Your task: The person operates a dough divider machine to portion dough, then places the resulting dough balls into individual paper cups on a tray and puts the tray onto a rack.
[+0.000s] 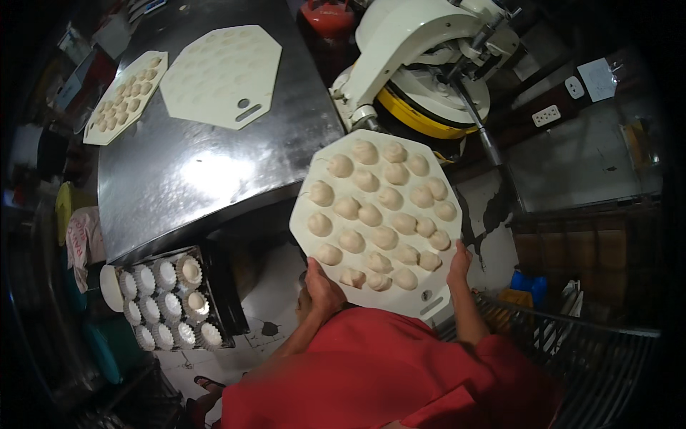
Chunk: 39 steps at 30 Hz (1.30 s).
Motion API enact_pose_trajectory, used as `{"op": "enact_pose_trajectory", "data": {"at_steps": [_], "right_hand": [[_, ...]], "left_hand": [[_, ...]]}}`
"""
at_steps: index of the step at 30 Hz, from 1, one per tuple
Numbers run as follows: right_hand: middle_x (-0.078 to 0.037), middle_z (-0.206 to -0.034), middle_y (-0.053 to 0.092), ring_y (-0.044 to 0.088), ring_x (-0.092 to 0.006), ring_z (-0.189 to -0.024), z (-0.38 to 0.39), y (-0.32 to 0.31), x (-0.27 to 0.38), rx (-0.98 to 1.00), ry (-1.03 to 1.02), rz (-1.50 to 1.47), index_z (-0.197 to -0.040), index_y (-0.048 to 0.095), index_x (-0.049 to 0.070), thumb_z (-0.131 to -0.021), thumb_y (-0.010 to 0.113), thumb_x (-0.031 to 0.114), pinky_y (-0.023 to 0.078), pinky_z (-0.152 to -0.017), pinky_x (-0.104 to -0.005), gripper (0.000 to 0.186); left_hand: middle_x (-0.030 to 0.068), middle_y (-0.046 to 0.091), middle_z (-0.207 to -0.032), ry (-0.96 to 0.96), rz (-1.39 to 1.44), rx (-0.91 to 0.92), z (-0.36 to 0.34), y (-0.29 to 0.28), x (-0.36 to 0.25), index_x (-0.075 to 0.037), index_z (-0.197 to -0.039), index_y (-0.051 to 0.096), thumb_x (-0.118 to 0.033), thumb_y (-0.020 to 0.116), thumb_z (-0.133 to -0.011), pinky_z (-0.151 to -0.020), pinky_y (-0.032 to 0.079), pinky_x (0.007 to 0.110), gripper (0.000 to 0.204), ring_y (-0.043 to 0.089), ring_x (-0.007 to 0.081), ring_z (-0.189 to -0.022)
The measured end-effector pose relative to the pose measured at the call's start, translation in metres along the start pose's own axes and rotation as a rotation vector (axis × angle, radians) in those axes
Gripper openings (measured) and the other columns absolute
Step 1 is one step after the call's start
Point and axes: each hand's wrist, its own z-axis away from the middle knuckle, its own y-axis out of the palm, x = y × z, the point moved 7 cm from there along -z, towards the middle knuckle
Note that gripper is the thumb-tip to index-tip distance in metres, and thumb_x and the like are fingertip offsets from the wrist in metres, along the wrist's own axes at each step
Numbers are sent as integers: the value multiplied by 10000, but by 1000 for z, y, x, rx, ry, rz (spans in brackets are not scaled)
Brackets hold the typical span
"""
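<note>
Between my two hands is a white octagonal board (336, 279) bearing several pale dough balls (384, 237), some of them touching one another. My left hand (323, 289) grips its near left edge, and my right hand (461, 262) grips its right edge; the fingers under the board are hidden. The board's slot handle and round hole lie at the near right, by my red shirt. Its far edge reaches up to the dough machine (421, 107), a cream-coloured press with a yellow ring and a long lever.
On the steel table (286, 154) lie another octagonal board (221, 75) with round hollows and a board of dough balls (127, 100). Low at the left, a tray (236, 314) holds several fluted cups, a few with dough. A metal rack (593, 336) stands at the right.
</note>
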Motion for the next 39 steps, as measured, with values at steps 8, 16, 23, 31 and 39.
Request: {"op": "enact_pose_trajectory", "data": {"at_steps": [8,16,23,31,39], "right_hand": [[-110,-1223,646,594,-235,-1092,-66,-121,-16,-242,117,53,-1244,630,-43,-1016,586,290,477,-938,-402,406],[-109,-1316,613,563,-234,-1187,-204,-74,29,-24,154,58,-1356,557,-29,-1041,563,347,434,-1022,-383,490],[-62,-1203,637,576,-177,-1103,-250,39,103,350,-142,290,-1319,593,29,-1028,580,317,441,-957,-311,410],[-4,-872,604,583,-102,-690,-282,120,111,346,-102,-176,-1205,614,80,-1018,548,304,461,-574,-252,299],[12,-817,640,568,-75,-520,-261,132,146,413,-132,-147,-1225,628,125,-1030,522,409,463,-407,-213,360]], "left_hand": [[128,575,-1344,-78,-355,29,-20,37,110,52,-1349,525,-352,384,-1097,-1088,363,345,496,512,220,-1239],[129,491,-1503,-241,-271,255,-138,137,155,7,-1468,427,-407,343,-1097,-1188,314,413,562,469,276,-1370],[91,663,-1076,200,-674,279,-189,220,119,-7,-1211,563,-326,476,-1073,-825,530,332,359,645,166,-902],[84,665,-1051,286,-568,-3,-254,272,112,23,-1202,592,-287,633,-1001,-774,550,341,372,645,178,-907],[155,647,-1048,614,-636,-175,-256,267,114,89,-1163,580,-355,664,-979,-826,491,370,487,582,225,-938]]}}
